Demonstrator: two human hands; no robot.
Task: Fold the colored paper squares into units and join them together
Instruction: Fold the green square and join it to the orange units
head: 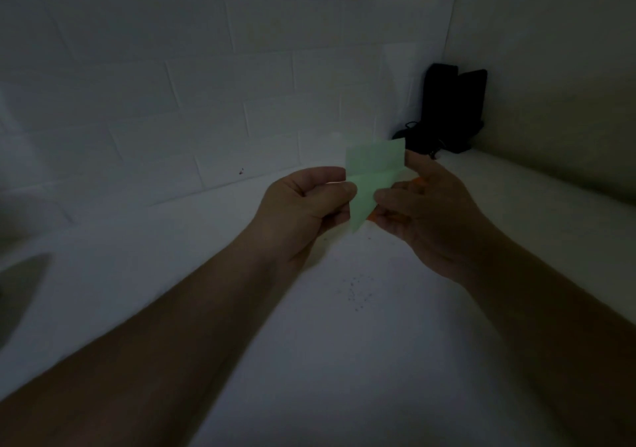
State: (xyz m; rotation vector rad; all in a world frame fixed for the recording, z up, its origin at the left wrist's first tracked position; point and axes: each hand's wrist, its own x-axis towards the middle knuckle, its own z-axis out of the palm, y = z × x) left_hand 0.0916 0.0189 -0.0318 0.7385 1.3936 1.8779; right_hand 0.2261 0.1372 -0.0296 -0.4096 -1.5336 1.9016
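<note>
Green folded paper unit (373,178) held above the desk (344,343), left grip (309,202) pinching its left edge, right grip (423,205) pinching its right side with orange paper (371,217) behind.

Dim scene. White counter (309,360) runs to a white brick-pattern wall (172,85) at the back and a plain wall (550,68) on the right. Black upright objects (454,102) stand in the counter's far right corner, dark cable (413,130) at their base. Scatter of dark specks (358,291) mid-counter. Small red marks (241,171) on the wall near the counter's back edge.
</note>
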